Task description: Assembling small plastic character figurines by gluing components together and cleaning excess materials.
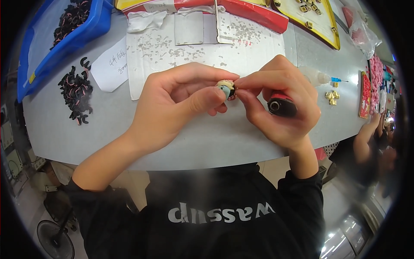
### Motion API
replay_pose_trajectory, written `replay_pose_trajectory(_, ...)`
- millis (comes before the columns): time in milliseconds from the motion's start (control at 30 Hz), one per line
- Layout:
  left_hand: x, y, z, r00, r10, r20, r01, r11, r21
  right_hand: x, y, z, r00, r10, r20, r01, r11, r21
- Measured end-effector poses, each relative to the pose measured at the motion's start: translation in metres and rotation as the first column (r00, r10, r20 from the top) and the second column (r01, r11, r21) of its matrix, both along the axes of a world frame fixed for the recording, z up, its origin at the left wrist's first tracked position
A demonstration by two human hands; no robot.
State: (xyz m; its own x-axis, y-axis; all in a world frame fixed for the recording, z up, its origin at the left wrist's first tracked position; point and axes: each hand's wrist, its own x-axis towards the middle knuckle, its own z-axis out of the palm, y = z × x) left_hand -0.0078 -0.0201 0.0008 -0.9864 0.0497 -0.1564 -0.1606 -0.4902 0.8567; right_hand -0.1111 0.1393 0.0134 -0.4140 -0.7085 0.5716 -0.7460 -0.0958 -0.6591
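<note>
Between the thumb and fingers of my left hand [161, 101] is a small figurine-like piece [225, 86], cream, pale blue and black. My right hand [297, 88] has its thumb and forefinger pinched at the piece's right side. Whether a tiny part sits in that pinch is hidden. Held in the curled fingers of the right hand is a tool with a red and black handle [282, 107], its end facing me; its working tip does not show. Both hands meet above the grey table [207, 151], in front of a white board [144, 60] dotted with grey specks.
Left, a pile of black curved pieces [76, 93] lies below a blue bin [101, 19]. A handwritten paper [111, 67] overlaps the board. Right are a clear bottle with a blue needle tip [337, 79], gold pieces [332, 97] and a yellow-rimmed tray [337, 39]. Another person's arm [365, 137] shows far right.
</note>
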Motion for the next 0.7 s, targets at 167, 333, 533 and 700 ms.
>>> replay_pose_trajectory(167,0.0012,0.0006,0.0005,0.999,0.035,0.002,-0.035,0.998,-0.052,0.0013,-0.001,-0.0004,1.0,-0.014,0.004,0.013,1.0,0.025)
replay_pose_trajectory(333,0.0005,0.0022,0.0011,0.999,0.045,-0.007,-0.045,0.997,-0.061,0.0043,-0.0027,-0.0018,0.998,-0.06,0.034,0.059,0.998,0.026)
replay_pose_trajectory(533,-0.0009,0.0043,-0.0007,1.0,-0.002,-0.023,0.002,1.0,-0.014,0.004,-0.0019,-0.0007,0.998,-0.059,0.021,0.059,0.998,-0.005)
replay_pose_trajectory(700,0.0003,0.0032,0.0006,0.997,-0.075,0.03,0.072,0.994,0.08,0.0087,0.0012,0.0051,0.941,-0.061,0.332,0.053,0.998,0.033)
